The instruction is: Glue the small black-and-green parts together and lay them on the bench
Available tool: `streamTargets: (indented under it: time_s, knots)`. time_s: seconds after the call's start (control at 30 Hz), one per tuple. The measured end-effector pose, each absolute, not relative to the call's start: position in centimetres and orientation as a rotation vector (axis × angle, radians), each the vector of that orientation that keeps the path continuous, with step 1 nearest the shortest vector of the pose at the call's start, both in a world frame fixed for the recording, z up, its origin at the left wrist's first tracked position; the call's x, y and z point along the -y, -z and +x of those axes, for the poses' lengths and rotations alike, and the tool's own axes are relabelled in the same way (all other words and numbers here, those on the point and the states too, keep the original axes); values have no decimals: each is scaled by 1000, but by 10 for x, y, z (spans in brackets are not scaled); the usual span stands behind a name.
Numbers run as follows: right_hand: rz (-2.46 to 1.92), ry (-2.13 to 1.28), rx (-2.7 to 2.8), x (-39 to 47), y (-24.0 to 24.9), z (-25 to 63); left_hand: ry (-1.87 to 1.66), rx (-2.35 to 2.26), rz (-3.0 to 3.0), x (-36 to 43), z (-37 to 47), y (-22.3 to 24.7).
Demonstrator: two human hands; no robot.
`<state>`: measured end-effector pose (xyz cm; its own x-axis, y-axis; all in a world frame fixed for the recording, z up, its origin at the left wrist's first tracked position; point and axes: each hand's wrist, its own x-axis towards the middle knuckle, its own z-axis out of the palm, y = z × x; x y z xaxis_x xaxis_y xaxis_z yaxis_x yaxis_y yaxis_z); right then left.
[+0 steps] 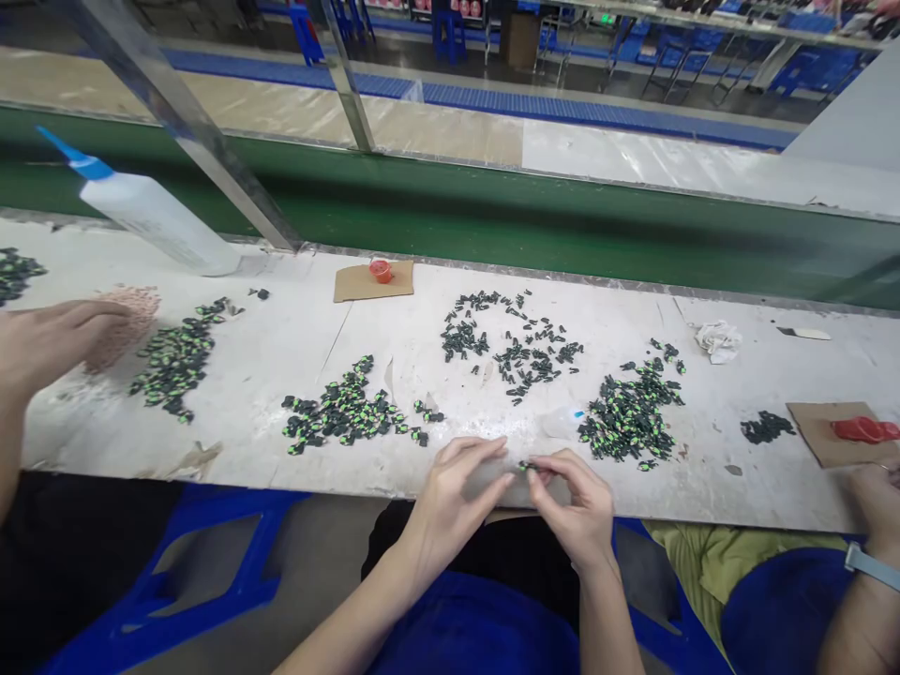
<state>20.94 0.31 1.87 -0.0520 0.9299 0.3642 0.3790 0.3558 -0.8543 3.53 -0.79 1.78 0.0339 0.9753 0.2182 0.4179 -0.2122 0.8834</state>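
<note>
At the front edge of the white table, my right hand pinches a small black-and-green part between thumb and fingertips. Just left of it, my left hand is held with thumb and fingers apart, holding nothing visible. Beyond my hands lie loose small black pieces. A pile of black-and-green parts is to the right of my right hand, with a small clear bottle with a blue tip lying beside it. Another black-and-green pile spreads left of my left hand.
A red cap-like cup stands on cardboard. A large white bottle leans at the back left. Crumpled tissue and a blade lie right. Co-workers' hands appear at left and right. A green conveyor runs behind.
</note>
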Motion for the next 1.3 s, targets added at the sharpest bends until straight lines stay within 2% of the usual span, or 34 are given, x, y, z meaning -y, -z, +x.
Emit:
streamTargets:
  time_s: [0.2, 0.37, 0.47, 0.6, 0.8, 1.03, 1.3]
  knots:
    - [-1470, -114, 1479, -11, -6, 256, -1166, -1840, 1945, -6, -7, -3]
    - [-1533, 72, 1623, -25, 1, 253, -877, -1789, 2244, -25, -26, 6]
    - [-1544, 11, 1715, -31, 6, 239, -814, -1780, 2303, -30, -27, 11]
    - [-1544, -142, 1685, -34, 9, 226, -933, -1646, 2234, -30, -24, 7]
    - [-1426, -625, 1447, -23, 3, 222, -1067, -1292, 1932, -21, -10, -1]
    - [-1359, -758, 1359, -15, 0, 213, -1034, -1498, 1988, -13, -17, 25]
    - [-1340, -982, 1154, -11, 6, 191, -942, -1633, 1902, -8, -18, 19]
